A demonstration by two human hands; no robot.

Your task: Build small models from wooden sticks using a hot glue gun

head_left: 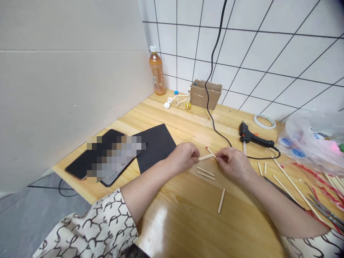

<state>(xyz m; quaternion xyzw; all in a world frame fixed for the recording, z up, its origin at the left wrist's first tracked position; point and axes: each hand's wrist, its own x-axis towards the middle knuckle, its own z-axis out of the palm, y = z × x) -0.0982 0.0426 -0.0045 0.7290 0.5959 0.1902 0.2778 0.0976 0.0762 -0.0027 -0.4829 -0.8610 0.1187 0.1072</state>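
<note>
Head view: left hand [184, 156] pinches a wooden stick [206, 157]; right hand [233, 163] grips a red-tipped stick [211, 152] just beside it, fingers closed.

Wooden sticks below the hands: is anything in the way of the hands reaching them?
Nothing visible is in the way. The two loose wooden sticks lie on the wooden tabletop just below the left hand and right hand. The glue gun's black cord runs beyond the right hand, not between them.

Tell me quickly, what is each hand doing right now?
Left hand: closed, pinching a wooden stick.
Right hand: closed, apparently pinching a red-tipped wooden stick.
</note>
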